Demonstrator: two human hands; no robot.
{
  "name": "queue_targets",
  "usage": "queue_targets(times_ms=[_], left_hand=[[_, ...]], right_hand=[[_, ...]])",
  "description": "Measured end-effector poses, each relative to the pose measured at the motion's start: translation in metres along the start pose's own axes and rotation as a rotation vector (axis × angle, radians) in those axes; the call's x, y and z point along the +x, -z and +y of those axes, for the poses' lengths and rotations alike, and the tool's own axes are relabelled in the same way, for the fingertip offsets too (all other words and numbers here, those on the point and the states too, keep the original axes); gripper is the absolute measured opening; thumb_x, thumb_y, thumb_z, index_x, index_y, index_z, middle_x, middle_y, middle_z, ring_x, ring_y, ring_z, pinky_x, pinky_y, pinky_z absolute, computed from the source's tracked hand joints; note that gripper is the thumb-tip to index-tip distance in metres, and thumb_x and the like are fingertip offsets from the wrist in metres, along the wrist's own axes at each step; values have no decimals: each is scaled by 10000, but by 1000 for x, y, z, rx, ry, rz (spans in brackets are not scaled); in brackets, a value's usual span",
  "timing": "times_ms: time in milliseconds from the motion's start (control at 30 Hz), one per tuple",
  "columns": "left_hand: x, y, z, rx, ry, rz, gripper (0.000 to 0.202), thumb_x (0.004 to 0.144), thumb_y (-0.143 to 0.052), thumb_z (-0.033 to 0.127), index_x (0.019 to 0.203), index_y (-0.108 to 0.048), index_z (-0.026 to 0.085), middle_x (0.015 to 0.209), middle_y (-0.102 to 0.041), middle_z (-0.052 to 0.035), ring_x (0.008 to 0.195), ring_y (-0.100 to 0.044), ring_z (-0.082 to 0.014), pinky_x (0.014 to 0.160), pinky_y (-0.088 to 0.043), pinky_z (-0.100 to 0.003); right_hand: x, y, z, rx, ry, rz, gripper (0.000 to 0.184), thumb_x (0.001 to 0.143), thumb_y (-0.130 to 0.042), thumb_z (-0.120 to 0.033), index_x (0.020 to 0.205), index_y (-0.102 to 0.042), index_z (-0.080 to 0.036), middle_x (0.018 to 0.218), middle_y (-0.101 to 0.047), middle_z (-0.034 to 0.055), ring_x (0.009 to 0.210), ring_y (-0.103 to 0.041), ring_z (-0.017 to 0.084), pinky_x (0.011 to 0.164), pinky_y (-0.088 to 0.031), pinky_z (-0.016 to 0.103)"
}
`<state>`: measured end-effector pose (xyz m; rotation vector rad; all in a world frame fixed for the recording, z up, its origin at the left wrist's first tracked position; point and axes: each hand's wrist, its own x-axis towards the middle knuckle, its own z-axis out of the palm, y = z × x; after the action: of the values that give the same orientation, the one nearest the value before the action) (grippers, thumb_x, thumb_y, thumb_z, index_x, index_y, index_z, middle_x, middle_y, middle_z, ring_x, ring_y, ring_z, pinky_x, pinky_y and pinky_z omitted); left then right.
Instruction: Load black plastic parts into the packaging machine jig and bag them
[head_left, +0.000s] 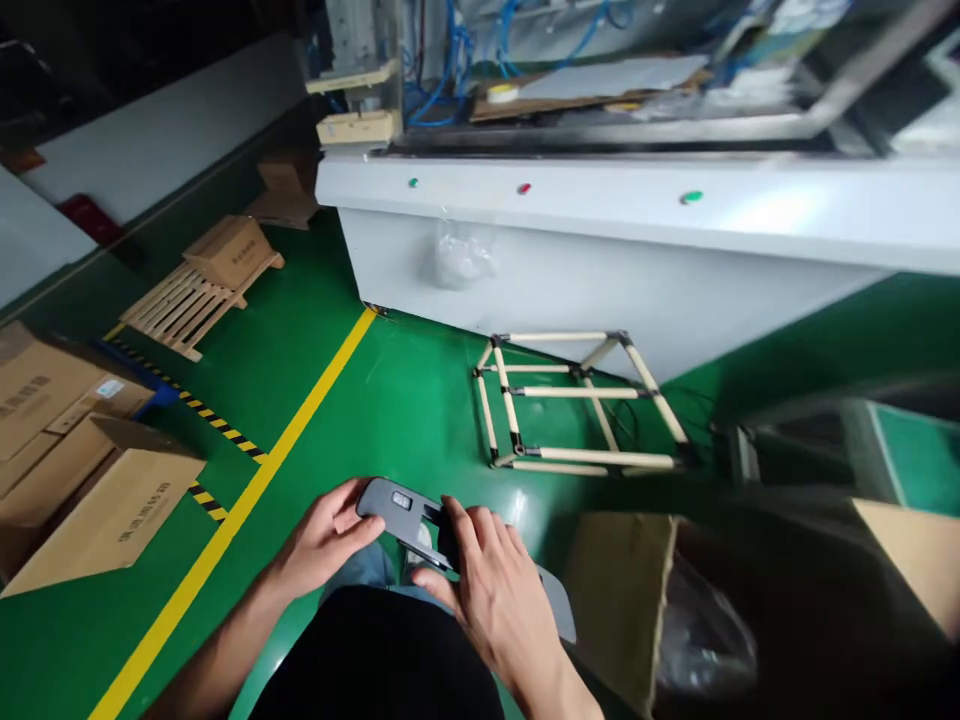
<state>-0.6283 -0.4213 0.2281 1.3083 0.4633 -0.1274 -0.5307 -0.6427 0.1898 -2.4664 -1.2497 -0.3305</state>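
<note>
A long dark grey plastic panel with rounded ends, a small light rectangular insert and a cut-out near its middle is held in front of my body. My left hand grips its left end, thumb on top and fingers behind. Across the middle lies my right hand, closed around the panel by the cut-out, next to a black part under its fingers. My right hand hides much of the right half, whose end shows beyond the wrist.
Ahead stands a white machine with coloured buttons and a plastic bag on its front. A tube frame rests on the green floor. Cardboard boxes and a wooden pallet are at left. An open carton with clear plastic stands at right.
</note>
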Motion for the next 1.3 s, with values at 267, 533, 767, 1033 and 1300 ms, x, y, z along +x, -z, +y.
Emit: queue_targets(times_ms=[267, 533, 767, 1033, 1300], left_hand=[[117, 28, 6, -345, 43, 330, 641, 699, -953, 443, 1250, -755, 182, 1318, -749, -167, 1242, -697, -382, 947, -612, -429], [293, 88, 85, -449, 73, 322, 642, 600, -947, 396, 1179, -762, 189, 1241, -766, -148, 1189, -692, -368, 895, -561, -399], [391, 143, 241, -312, -226, 59, 406, 717, -923, 275, 1105, -806, 250, 1041, -773, -38, 990, -696, -214, 866, -535, -274], [477, 161, 315, -369, -290, 16, 420, 757, -913, 213, 1147, -823, 340, 1082, -777, -9, 1022, -713, -191, 891, -565, -228], [595, 159, 360, -444, -344, 172, 442, 692, -954, 237, 1107, -813, 292, 1021, -777, -21, 948, -718, -206, 837, -586, -269]], right_hand=[[141, -40, 72, -98, 200, 61, 597, 1024, -473, -633, 1307, -634, -132, 974, -700, 100, 839, -659, 233, 751, -535, 378], [299, -99, 141, -37, 134, 41, 600, 985, -565, -643, 1348, -643, -172, 998, -722, 92, 865, -663, 222, 751, -548, 362], [463, -74, 180, 10, 100, 177, 658, 977, -603, -619, 1476, -560, -191, 1056, -709, 115, 918, -636, 246, 821, -511, 383], [578, -64, 232, -61, 136, 180, 872, 937, -696, -583, 1665, -329, -273, 1070, -712, 104, 952, -634, 267, 849, -503, 392], [693, -87, 310, -135, 208, 196, 799, 1021, -603, -465, 1700, -257, -226, 1235, -748, 145, 1152, -663, 299, 1004, -509, 458]])
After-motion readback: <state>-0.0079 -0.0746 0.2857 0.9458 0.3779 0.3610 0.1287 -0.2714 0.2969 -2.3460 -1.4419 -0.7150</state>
